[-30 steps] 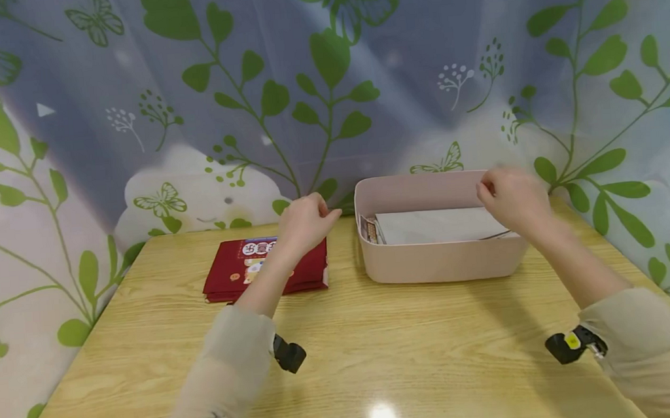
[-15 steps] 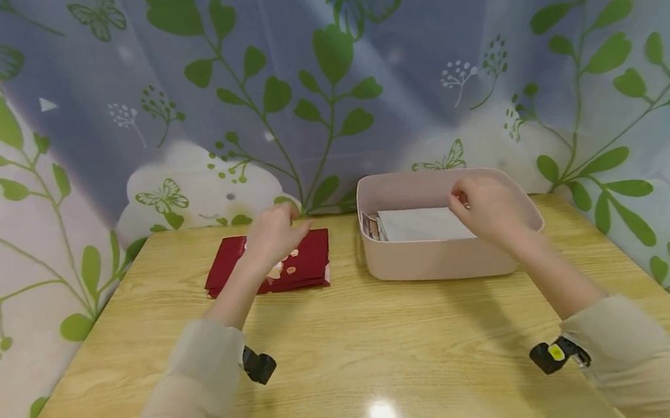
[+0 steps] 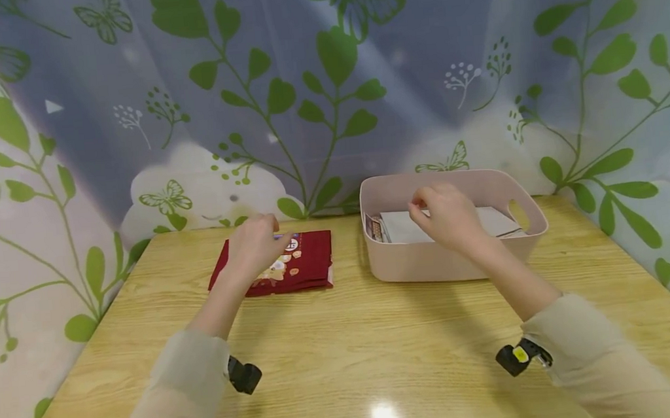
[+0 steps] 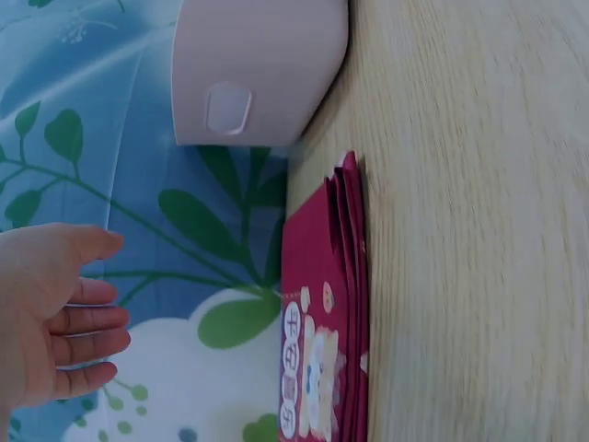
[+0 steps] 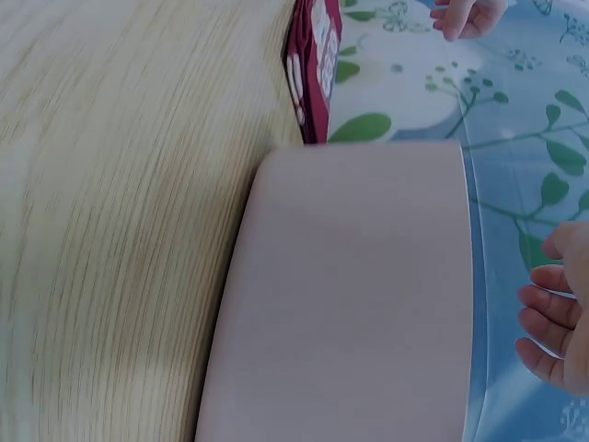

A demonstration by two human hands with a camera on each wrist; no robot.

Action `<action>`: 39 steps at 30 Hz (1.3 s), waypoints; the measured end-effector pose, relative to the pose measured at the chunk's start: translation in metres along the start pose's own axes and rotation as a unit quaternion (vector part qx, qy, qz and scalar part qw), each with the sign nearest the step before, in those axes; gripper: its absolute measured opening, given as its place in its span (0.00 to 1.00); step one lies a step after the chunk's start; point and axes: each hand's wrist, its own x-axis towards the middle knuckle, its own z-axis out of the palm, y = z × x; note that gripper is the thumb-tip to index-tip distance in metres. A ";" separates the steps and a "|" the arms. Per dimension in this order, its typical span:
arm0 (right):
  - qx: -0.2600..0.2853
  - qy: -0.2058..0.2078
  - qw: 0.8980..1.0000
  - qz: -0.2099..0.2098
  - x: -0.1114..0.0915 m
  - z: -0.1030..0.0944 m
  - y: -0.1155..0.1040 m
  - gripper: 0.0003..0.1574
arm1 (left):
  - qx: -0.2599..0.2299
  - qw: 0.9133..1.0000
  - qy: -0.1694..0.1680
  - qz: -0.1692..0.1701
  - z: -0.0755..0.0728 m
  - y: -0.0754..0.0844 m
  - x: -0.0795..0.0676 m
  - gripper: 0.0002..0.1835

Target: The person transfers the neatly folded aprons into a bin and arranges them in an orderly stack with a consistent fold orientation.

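Observation:
My left hand (image 3: 255, 245) hovers over a folded red cloth (image 3: 311, 263) printed with a cartoon figure and white characters. In the left wrist view, its fingers (image 4: 90, 348) are loosely bent and hold nothing, and the layered folds of the red cloth (image 4: 354, 304) show side-on. My right hand (image 3: 449, 216) is held above a pale pink plastic bin (image 3: 434, 261), also with nothing between its relaxed fingers. Inside the bin lie a flat white item (image 3: 400, 227) and a small brown patterned item (image 3: 375, 228) by the left wall. The right hand hides part of the white item.
Both things stand toward the back of a light wooden table (image 3: 346, 352). Behind them hangs a curtain (image 3: 294, 140) with green leaves and butterflies. An oval handle hole (image 3: 518, 214) opens in the bin's right side. Small black cameras sit at both wrists.
My left hand has moved left and slightly down over the red cloth. My right hand has moved left from the bin's right end to above its middle. The bin and cloth stay put.

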 end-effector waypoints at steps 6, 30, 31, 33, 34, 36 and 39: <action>0.010 -0.002 1.000 -0.010 0.008 0.007 -0.018 0.11 | -0.001 1.000 0.011 -0.006 0.002 -0.017 -0.001 0.19; 0.082 -0.002 0.993 -0.085 0.021 0.035 -0.088 0.10 | 0.006 0.995 -0.011 -0.095 0.009 -0.082 -0.019 0.17; 0.082 -0.002 0.993 -0.089 0.022 0.037 -0.091 0.10 | 0.009 0.995 -0.011 -0.097 0.009 -0.082 -0.019 0.18; 0.082 -0.011 0.993 -0.089 0.023 0.040 -0.098 0.10 | 0.014 0.995 -0.013 -0.100 0.010 -0.084 -0.020 0.19; 0.082 -0.019 0.993 -0.087 0.024 0.042 -0.101 0.11 | 0.016 0.995 -0.016 -0.102 0.010 -0.085 -0.020 0.20; 0.075 -0.037 0.993 -0.083 0.026 0.047 -0.106 0.12 | 0.017 0.994 -0.024 -0.110 0.011 -0.087 -0.021 0.22; 0.066 -0.061 0.993 -0.078 0.028 0.054 -0.113 0.13 | 0.021 0.992 -0.035 -0.118 0.012 -0.091 -0.022 0.25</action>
